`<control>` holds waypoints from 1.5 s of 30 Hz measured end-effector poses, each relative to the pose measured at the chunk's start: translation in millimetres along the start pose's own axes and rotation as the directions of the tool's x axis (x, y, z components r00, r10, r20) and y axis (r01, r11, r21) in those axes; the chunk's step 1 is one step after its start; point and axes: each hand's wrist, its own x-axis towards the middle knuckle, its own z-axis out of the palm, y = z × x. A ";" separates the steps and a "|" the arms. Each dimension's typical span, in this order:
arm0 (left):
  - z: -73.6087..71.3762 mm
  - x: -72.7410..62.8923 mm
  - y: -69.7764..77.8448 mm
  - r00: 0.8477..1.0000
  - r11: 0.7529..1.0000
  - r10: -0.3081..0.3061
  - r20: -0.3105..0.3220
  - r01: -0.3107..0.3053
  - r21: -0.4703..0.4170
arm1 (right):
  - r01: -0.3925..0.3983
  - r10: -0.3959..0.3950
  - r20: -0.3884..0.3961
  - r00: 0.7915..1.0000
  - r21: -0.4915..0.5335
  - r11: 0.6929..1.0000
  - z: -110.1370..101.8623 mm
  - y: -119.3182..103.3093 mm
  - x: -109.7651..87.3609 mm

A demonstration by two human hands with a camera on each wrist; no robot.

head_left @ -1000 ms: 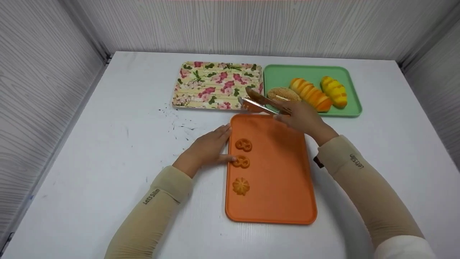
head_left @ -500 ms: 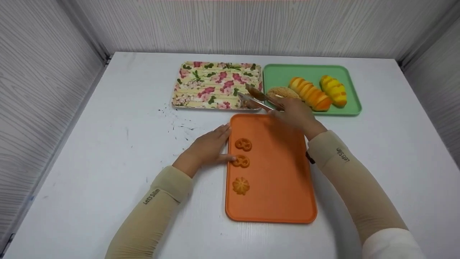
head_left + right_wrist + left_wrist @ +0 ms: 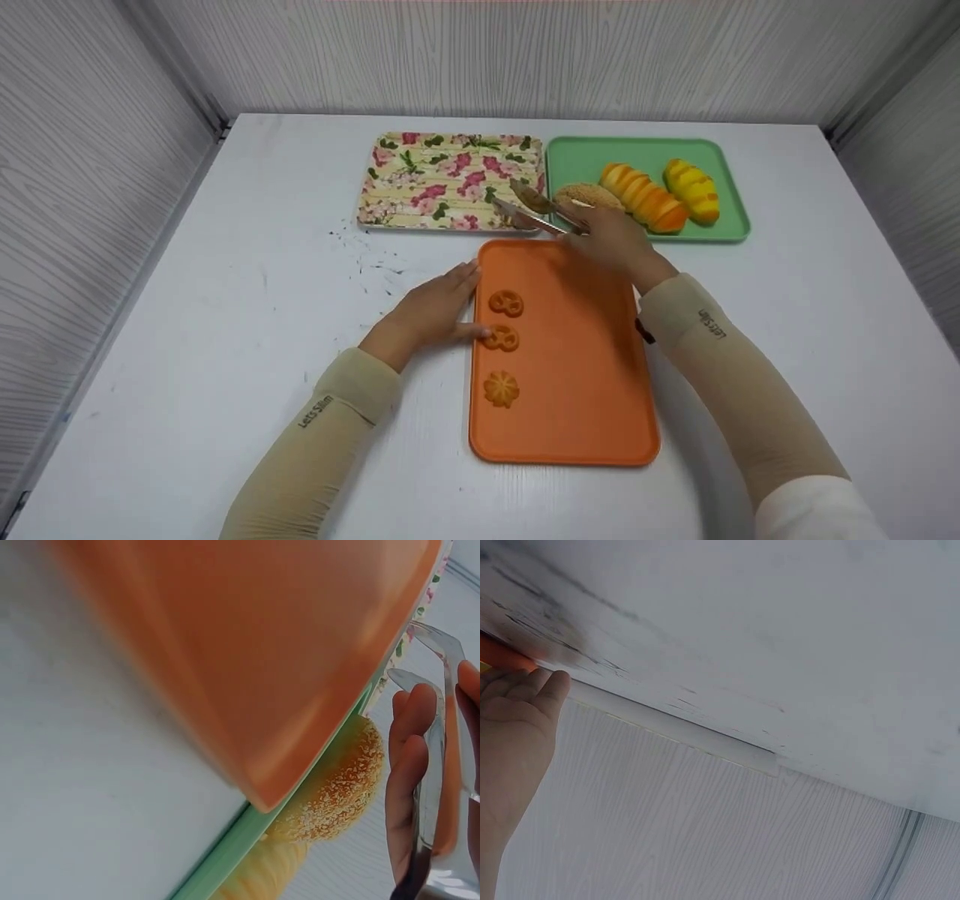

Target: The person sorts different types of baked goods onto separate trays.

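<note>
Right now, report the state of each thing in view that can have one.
Tongs: open, in the right hand.
Orange tray: flat, three pastries on it.
Green tray: flat, three breads on it.
Flowered tray: flat, beside the green tray.
Left hand: touching the orange tray's edge.

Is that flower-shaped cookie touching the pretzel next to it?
Apart: the head view shows a bare strip of orange tray between the flower-shaped cookie and the nearest pretzel.
</note>
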 end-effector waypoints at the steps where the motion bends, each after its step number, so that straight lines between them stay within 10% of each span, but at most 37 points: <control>1: 0.2 0.1 0.0 1.000 1.000 0.000 0.002 0.000 0.001 | 0.007 -0.007 -0.003 1.000 0.002 1.000 -0.1 0.2 -0.6; 33: 1.9 2.3 -2.7 1.000 1.000 0.009 0.016 -0.009 0.005 | 0.244 -0.249 0.096 0.964 0.060 0.968 -1.1 7.0 -58.2; 45: -0.2 1.8 -1.1 1.000 1.000 0.008 0.022 -0.009 0.006 | 0.182 -0.200 0.150 0.968 0.126 0.975 4.3 6.3 -74.6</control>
